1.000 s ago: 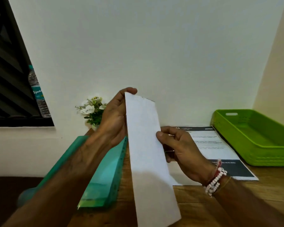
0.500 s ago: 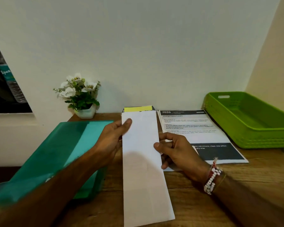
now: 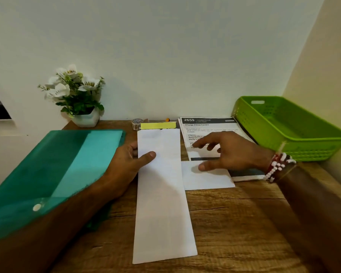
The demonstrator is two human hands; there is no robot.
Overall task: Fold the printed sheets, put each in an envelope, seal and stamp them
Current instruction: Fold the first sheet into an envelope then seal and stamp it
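Note:
A long white folded sheet (image 3: pixel 162 196) lies lengthwise on the wooden desk (image 3: pixel 234 223). My left hand (image 3: pixel 129 161) pinches its left edge, thumb on top and fingers under. My right hand (image 3: pixel 226 152) hovers open, fingers spread, over a white envelope (image 3: pixel 207 178) and the printed sheets (image 3: pixel 207 127) to the right of the folded sheet; its thumb tip is at the envelope's upper edge. A yellow strip (image 3: pixel 158 125) on a dark item shows at the far end of the folded sheet.
A teal plastic folder (image 3: pixel 53 174) lies at the left under my left forearm. A green basket (image 3: pixel 289 129) stands at the right by the wall corner. A flower pot (image 3: pixel 85 119) and a tape roll (image 3: pixel 136 122) sit at the back.
The folded sheet came down from upright in the air to flat on the desk. My right hand let go of it and moved right over the envelope.

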